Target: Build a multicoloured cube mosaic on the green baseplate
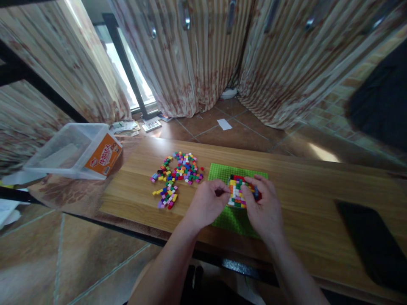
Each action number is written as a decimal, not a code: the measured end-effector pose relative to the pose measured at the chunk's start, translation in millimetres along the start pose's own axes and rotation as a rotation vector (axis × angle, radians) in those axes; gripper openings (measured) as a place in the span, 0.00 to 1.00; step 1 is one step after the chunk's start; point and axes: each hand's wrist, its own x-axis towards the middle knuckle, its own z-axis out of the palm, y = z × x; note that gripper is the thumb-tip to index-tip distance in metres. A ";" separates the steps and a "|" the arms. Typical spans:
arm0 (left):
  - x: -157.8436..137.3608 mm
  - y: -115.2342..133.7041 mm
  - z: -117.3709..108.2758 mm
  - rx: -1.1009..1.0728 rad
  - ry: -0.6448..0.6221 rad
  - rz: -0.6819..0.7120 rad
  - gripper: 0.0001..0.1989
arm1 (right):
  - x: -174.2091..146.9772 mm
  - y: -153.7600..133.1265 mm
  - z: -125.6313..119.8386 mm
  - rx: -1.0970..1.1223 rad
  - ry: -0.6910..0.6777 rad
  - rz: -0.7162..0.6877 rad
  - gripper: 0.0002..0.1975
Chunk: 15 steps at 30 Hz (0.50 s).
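Observation:
A block built of multicoloured toy bricks (237, 192) sits over the green studded baseplate (219, 170); I cannot tell whether it is attached there. My right hand (265, 205) grips its right side, with the thumb on top and the fingers around the far edge. At the block's left edge is my left hand (210, 203), its thumb and forefinger pinched together. Whatever lies between those fingertips is too small to make out. Part of the block is hidden under the right hand. To the left, loose coloured bricks (187, 171) lie in a spread-out pile.
The wooden table (305, 199) runs across the view. A clear plastic bin (63, 169) with an orange label stands at its left end. A dark flat object (369, 241) lies at the right. Striped curtains (197, 63) hang beyond the tiled floor (210, 135).

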 end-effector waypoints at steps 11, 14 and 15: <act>0.5 -0.6 2.2 0.009 0.032 -0.045 0.06 | -3.2 1.0 2.8 -0.023 0.014 -0.031 0.18; -0.8 -1.5 2.4 0.026 0.031 -0.030 0.06 | -3.2 1.7 2.6 -0.024 0.010 -0.027 0.18; -1.5 -1.8 2.3 0.032 0.032 -0.021 0.06 | -3.0 2.1 2.4 -0.022 0.007 -0.027 0.18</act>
